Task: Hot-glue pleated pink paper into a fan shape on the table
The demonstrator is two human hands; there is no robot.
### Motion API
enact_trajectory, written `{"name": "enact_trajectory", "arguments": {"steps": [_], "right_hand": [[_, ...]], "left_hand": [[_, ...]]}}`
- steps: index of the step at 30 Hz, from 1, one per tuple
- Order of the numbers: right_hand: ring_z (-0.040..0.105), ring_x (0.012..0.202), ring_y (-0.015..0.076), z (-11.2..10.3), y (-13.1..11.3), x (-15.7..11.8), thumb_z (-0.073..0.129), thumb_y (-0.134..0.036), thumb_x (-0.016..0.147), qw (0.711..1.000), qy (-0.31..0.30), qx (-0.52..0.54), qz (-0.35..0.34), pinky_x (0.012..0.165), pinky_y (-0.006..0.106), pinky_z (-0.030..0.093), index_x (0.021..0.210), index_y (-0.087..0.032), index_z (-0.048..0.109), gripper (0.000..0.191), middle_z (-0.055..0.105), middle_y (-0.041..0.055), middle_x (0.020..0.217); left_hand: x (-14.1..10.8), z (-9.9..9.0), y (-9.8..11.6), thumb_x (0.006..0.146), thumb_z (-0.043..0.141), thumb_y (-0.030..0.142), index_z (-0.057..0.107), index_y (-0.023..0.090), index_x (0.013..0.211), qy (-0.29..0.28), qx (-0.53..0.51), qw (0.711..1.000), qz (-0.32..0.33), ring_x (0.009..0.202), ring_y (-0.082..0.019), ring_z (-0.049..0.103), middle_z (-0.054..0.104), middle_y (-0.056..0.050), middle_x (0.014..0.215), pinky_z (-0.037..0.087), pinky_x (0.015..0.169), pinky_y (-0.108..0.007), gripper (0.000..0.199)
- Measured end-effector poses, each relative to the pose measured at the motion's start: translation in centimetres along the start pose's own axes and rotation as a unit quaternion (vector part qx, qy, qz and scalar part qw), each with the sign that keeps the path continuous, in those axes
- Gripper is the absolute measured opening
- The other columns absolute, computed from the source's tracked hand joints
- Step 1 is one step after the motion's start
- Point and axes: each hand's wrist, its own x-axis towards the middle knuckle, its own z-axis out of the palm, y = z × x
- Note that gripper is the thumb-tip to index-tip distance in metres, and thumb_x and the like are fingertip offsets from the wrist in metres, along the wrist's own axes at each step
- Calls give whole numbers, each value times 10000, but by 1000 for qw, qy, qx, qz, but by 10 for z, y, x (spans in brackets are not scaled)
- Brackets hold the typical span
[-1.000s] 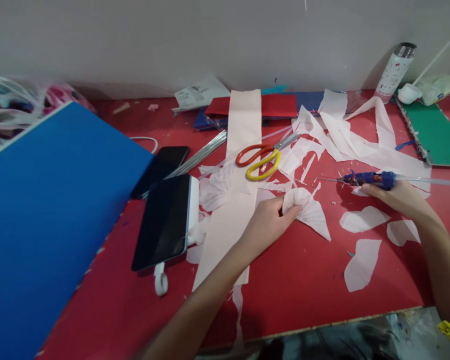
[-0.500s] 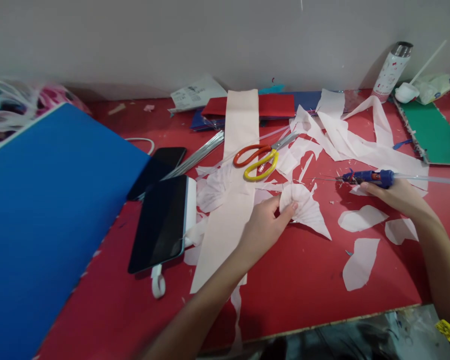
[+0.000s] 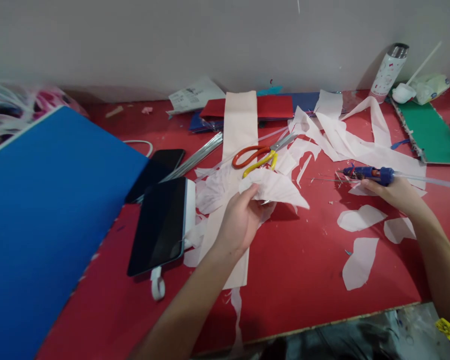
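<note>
1. Head view, left side: one left hand point(image 3: 240, 220) pinches one pleated pale paper piece point(image 3: 281, 187), held over the red table point(image 3: 296, 280) just in front of one pair of scissors point(image 3: 272, 150)
2. Head view, right side: one right hand point(image 3: 397, 194) is wrapped around one blue glue gun point(image 3: 385, 176), one clear stick point(image 3: 435, 181) at its rear; three cut paper petals point(image 3: 360, 263) lie near this hand
3. Head view, farther off: one tablet point(image 3: 159, 225), one phone point(image 3: 165, 160), one bottle point(image 3: 389, 72)
</note>
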Motion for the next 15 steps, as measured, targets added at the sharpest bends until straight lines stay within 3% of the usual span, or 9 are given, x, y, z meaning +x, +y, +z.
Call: {"name": "enact_trajectory", "arguments": {"steps": [2,7,11,15], "right_hand": [[638,771,267,0,2,1,574,-559,726,1000,19,12,19,605,305,455,825,-195,702,398,704,50,786],[635,791,242,0,8,5,563,-511,752,995,64,53,54,651,305,460,786,-201,685,335,704,45,792],[630,727,240,0,10,7,562,-537,742,992,74,50,92,571,302,446,829,-198,692,373,700,59,772],[612,675,240,0,11,10,566,-573,717,990,80,21,117,506,296,424,844,-198,704,419,688,67,744]], "left_hand": [[4,-1,3,746,602,230,617,161,852,18,-43,999,-22,735,-145,635,678,-27,843,524,629,-242,127],[5,0,11,801,543,200,612,183,845,39,-128,991,13,746,-133,652,688,-20,826,537,661,-225,83],[2,3,16,796,551,194,598,190,781,48,-144,988,-13,534,-106,595,647,16,641,520,534,-214,50],[-2,3,15,742,574,122,608,198,804,53,-137,989,1,704,-126,653,685,2,754,546,632,-206,105]]}}
